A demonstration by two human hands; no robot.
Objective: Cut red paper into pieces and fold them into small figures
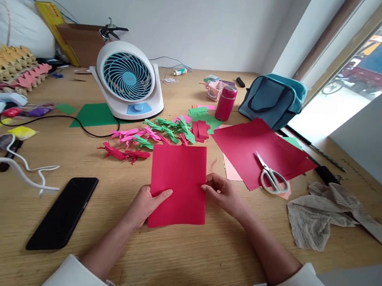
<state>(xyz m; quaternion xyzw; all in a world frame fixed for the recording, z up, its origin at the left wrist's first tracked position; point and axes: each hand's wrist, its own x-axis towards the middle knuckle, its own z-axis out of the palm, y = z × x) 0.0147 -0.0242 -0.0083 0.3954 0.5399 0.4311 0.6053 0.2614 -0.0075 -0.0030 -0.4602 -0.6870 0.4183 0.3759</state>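
A red rectangular sheet of paper [181, 180] is held over the wooden table between both hands. My left hand [144, 203] grips its lower left side, the thumb lying on top and the fingers hidden beneath. At the right edge, my right hand [221, 192] pinches the paper between thumb and curled fingers. Beyond the sheet lie cut pieces of green paper [169, 129], pink paper [127, 135] and red paper [125, 154]. White-handled scissors [273, 178] rest on a stack of larger red sheets [259, 147] to the right.
A black phone [62, 213] lies left of my left forearm. A white fan [128, 79] stands behind the cut paper, near a red bottle [226, 103] and a blue bag [273, 100]. A crumpled cloth [318, 215] is at the right; white cables [24, 174] cross the left.
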